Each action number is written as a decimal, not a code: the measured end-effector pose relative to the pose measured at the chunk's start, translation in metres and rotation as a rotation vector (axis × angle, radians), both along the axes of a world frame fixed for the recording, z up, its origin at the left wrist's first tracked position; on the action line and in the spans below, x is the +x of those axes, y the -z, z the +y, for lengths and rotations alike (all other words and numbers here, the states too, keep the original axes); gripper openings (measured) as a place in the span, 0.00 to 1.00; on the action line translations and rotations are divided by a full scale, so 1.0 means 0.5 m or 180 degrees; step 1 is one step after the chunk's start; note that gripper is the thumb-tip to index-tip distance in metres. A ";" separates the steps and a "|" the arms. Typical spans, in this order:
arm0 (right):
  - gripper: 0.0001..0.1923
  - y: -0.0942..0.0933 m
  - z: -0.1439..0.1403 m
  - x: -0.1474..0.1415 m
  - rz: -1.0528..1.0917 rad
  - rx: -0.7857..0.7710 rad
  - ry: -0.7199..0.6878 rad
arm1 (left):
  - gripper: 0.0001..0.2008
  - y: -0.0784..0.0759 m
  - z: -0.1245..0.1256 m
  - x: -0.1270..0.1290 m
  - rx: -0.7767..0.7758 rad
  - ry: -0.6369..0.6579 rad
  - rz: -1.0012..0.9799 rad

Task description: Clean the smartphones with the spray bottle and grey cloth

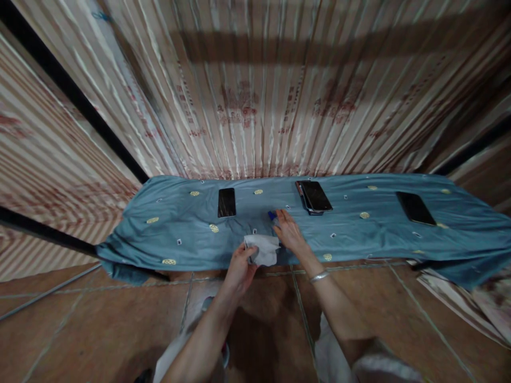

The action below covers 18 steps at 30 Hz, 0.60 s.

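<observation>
Left hand (pixel 240 264): closed on a white cloth (pixel 263 250), at the near edge of the counter (pixel 179 229).
Right hand (pixel 288 230): flat, fingers spread, lying on a small blue thing (pixel 272 215); grip too hidden to tell.
White cloth: crumpled, resting on the blue sheet, just beside the right hand.
Phones: one black phone (pixel 227 202) left of the hands, a small stack (pixel 314 197) to the right, one more (pixel 415 207) far right.
Wrist: silver bangle (pixel 319 276) on the right arm.
</observation>
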State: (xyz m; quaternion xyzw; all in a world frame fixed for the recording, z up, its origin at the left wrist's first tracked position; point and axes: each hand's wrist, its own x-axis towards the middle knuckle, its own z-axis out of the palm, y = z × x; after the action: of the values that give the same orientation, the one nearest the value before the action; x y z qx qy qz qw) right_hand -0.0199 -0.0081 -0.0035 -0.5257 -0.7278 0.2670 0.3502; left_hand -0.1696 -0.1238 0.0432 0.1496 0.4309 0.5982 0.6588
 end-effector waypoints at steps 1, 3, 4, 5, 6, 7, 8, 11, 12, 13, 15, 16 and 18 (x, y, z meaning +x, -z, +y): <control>0.25 -0.005 -0.001 -0.004 0.0091 -0.0027 -0.0012 | 0.13 -0.001 0.001 -0.001 0.0003 -0.0005 -0.0021; 0.21 -0.016 -0.012 -0.011 0.0254 -0.0078 -0.0062 | 0.13 -0.005 0.002 -0.003 0.0010 -0.0035 -0.0045; 0.21 -0.022 -0.023 -0.013 0.0387 -0.0172 -0.0131 | 0.13 -0.008 0.003 -0.005 0.0019 -0.0039 -0.0051; 0.24 -0.027 -0.036 -0.014 0.0576 -0.0353 -0.0233 | 0.13 -0.010 0.004 -0.006 0.0033 -0.0035 -0.0054; 0.29 -0.032 -0.051 -0.014 0.0823 -0.0612 -0.0372 | 0.13 -0.013 0.005 -0.006 0.0051 -0.0029 -0.0050; 0.32 -0.036 -0.068 -0.014 0.1401 -0.1179 -0.0619 | 0.14 -0.015 0.005 -0.007 0.0071 -0.0015 -0.0039; 0.33 -0.038 -0.085 -0.013 0.1963 -0.1789 -0.0833 | 0.14 -0.016 0.005 -0.006 0.0092 -0.0001 -0.0020; 0.22 -0.039 -0.132 -0.007 0.2919 -0.2407 -0.0798 | 0.18 -0.014 0.003 -0.002 0.0145 -0.0029 0.0080; 0.21 -0.038 -0.144 -0.004 0.3002 -0.2402 -0.0740 | 0.20 -0.011 0.002 -0.001 0.0158 -0.0048 0.0126; 0.21 -0.037 -0.153 -0.001 0.3076 -0.2366 -0.0669 | 0.22 -0.005 0.002 -0.001 0.0164 -0.0056 0.0192; 0.20 -0.035 -0.166 0.007 0.3258 -0.2335 -0.0532 | 0.24 0.009 0.005 -0.005 0.0177 -0.0040 0.0429; 0.20 -0.036 -0.170 0.011 0.3382 -0.2356 -0.0472 | 0.25 0.017 0.009 -0.009 0.0193 -0.0031 0.0642; 0.19 -0.038 -0.175 0.022 0.3588 -0.2463 -0.0387 | 0.22 0.033 0.026 -0.022 0.0338 -0.0184 0.1238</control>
State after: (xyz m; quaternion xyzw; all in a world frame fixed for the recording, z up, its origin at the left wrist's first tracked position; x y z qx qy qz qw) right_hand -0.0091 -0.0956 0.0155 -0.3519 -0.3149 0.7598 0.4468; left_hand -0.1807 -0.1109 0.0267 0.2844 0.5220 0.5985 0.5370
